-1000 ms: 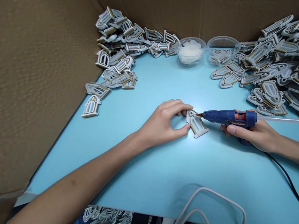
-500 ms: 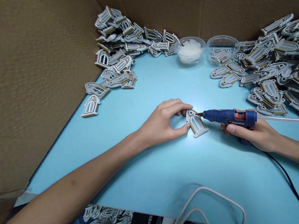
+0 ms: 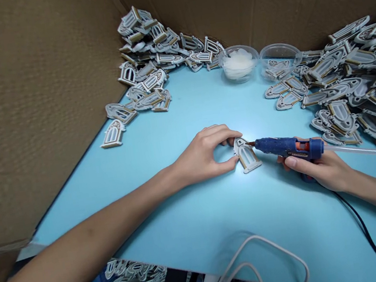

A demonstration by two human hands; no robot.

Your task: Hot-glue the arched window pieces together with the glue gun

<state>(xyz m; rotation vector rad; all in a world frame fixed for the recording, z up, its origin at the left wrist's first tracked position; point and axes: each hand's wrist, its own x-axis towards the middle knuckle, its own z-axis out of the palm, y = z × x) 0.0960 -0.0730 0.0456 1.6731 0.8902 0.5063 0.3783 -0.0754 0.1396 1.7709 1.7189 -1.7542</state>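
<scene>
Brown cardboard walls (image 3: 42, 87) stand behind and left of a pale blue tabletop (image 3: 186, 221), and out in its middle the left hand (image 3: 207, 154) has its grip pinched on one side of a small window-shaped piece (image 3: 247, 158). Closed snugly, the right hand's (image 3: 323, 171) grip wraps a blue glue gun (image 3: 275, 146), nozzle at the piece's upper right edge.

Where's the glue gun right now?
In the head view, right of centre: the glue gun is in the right hand, its tip at the window piece the left hand holds.
</scene>
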